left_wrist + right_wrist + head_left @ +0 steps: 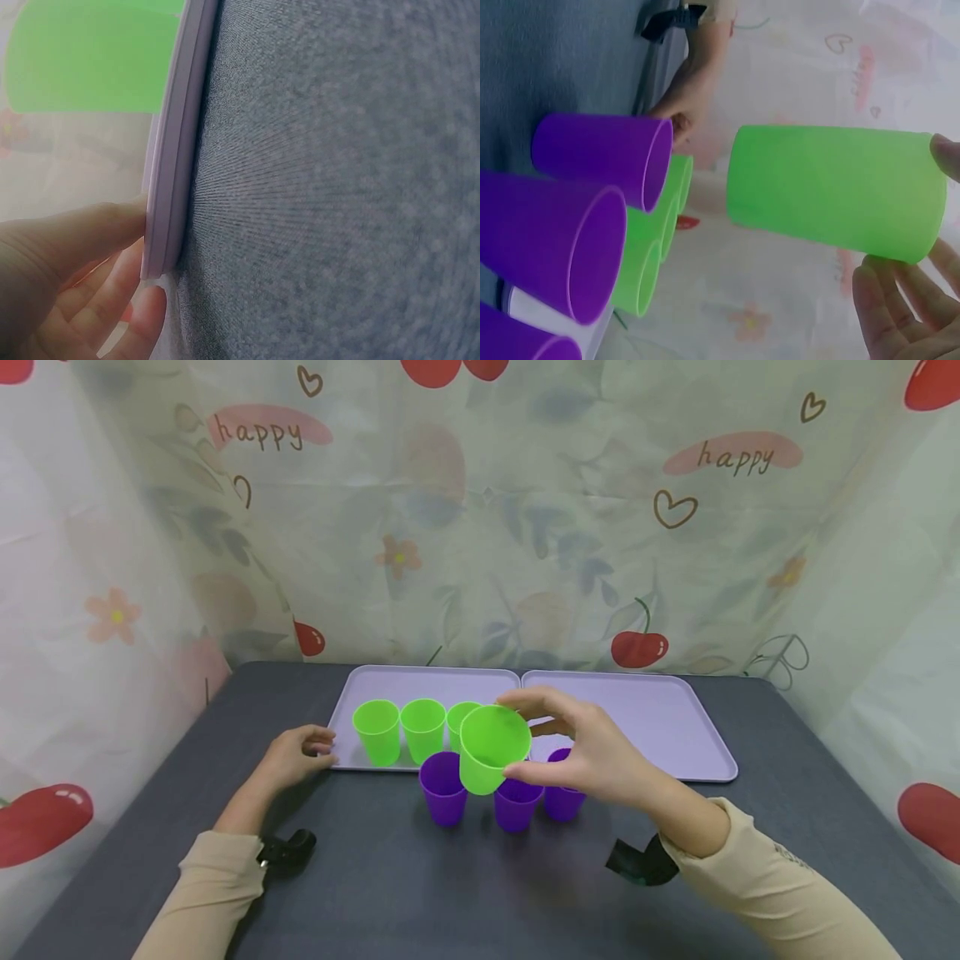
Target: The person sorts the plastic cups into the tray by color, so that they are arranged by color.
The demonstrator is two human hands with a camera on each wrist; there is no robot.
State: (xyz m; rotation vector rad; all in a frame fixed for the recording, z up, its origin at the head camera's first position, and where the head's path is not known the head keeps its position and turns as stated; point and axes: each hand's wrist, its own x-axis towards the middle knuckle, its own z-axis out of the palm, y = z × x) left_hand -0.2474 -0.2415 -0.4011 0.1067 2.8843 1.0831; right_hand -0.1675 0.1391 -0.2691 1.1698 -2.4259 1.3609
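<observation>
Pinching a green cup [491, 748] near its rim, the right hand [600, 752] held it above three purple cups [444, 793] on the desk [375, 885], while the left hand [296, 752] gripped the near corner of the left lilac tray [435, 679], which bore three upright green cups [378, 737].

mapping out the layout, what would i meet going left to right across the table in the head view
Left hand, leftmost green cup, second green cup from left, green cup held up, rightmost purple cup; things with unclear order left out.
</observation>
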